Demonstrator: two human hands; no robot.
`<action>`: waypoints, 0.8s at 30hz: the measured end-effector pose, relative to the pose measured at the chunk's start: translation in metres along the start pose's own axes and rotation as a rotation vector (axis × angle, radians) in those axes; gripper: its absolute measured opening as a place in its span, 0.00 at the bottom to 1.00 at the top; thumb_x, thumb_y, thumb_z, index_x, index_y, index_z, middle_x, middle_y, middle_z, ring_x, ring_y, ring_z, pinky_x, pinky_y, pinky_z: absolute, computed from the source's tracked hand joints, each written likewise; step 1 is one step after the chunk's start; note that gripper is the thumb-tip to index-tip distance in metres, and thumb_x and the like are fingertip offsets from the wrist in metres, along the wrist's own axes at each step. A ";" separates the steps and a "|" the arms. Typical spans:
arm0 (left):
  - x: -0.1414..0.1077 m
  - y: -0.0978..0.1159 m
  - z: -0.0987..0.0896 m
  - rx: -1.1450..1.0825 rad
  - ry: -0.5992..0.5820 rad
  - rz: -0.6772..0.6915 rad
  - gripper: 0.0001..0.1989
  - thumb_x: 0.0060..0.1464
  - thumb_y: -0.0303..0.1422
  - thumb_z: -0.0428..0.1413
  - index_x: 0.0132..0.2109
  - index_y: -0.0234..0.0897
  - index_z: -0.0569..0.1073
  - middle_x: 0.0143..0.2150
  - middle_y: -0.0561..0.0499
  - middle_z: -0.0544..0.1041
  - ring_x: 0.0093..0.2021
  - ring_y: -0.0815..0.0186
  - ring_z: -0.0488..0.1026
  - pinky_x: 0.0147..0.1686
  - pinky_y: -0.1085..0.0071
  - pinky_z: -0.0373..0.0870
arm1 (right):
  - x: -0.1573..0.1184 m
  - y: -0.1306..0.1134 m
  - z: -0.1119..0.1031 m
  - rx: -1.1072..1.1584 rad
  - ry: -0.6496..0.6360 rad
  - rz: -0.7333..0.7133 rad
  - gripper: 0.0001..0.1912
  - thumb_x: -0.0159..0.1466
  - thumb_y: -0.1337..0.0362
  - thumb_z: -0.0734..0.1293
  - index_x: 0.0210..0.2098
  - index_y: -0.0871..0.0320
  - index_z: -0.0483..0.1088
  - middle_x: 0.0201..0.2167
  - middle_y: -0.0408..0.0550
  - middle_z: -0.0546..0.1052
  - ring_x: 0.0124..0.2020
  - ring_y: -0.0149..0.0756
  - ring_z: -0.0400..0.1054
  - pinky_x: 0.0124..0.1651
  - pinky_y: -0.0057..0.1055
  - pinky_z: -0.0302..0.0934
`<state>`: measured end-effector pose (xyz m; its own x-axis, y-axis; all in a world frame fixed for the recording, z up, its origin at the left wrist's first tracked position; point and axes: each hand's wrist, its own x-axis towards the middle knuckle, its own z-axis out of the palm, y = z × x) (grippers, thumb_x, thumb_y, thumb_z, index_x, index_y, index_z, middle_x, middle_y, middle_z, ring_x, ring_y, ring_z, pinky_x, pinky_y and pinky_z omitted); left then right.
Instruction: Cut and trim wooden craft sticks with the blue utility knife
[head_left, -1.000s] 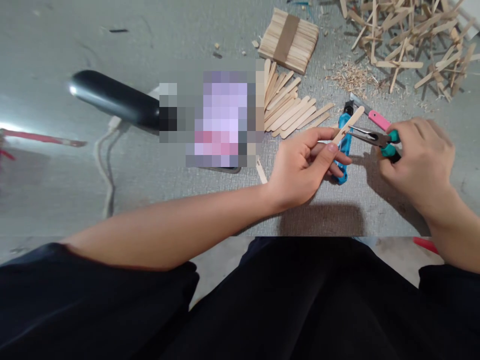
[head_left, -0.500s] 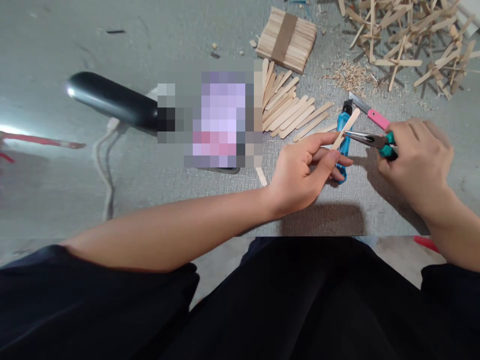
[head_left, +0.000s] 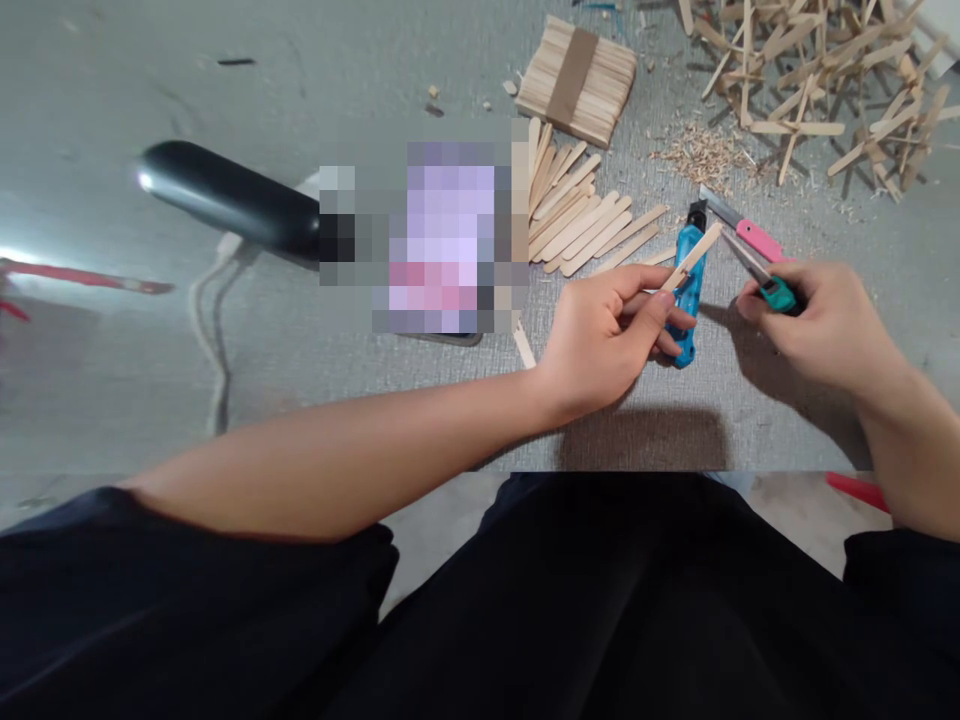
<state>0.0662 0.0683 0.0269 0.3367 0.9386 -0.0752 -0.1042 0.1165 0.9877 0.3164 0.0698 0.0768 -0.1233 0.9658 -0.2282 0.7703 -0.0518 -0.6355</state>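
Note:
My left hand (head_left: pixel 611 335) pinches a wooden craft stick (head_left: pixel 696 256) between thumb and fingers. The stick slants up to the right, with a small dark notch or mark near the fingertips. Beneath it on the table lies a blue utility knife (head_left: pixel 688 285), partly covered by my fingers. My right hand (head_left: pixel 829 320) is closed round needle-nose pliers (head_left: pixel 750 262) with green handles. Their tips point up and left, close to the stick's far end; whether they touch it I cannot tell. Just beyond the pliers lies a pink craft knife (head_left: pixel 754 238).
Loose craft sticks (head_left: pixel 592 225) fan out left of the knives, below a banded bundle (head_left: pixel 581 80). Wood shavings (head_left: pixel 705 155) and a heap of joined sticks (head_left: pixel 817 70) lie at the back right. A pixelated phone (head_left: pixel 442 240) and a black device (head_left: pixel 232 205) with a cable are leftward.
The pliers have come away from the middle of the stick and swung toward its far end, tips now angled more upward. My left hand keeps the stick in nearly the same place.

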 end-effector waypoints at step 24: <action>-0.008 -0.008 0.009 -0.088 -0.149 0.223 0.10 0.77 0.40 0.57 0.47 0.38 0.72 0.37 0.48 0.87 0.29 0.70 0.83 0.29 0.75 0.80 | 0.009 0.034 0.016 -0.565 0.419 -0.253 0.15 0.72 0.50 0.71 0.51 0.52 0.72 0.50 0.59 0.78 0.53 0.57 0.71 0.57 0.56 0.67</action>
<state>0.0730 0.0570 0.0203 0.4299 0.8867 0.1699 -0.2698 -0.0534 0.9614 0.3320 0.0728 0.0413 -0.1774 0.9528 0.2463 0.9682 0.2139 -0.1299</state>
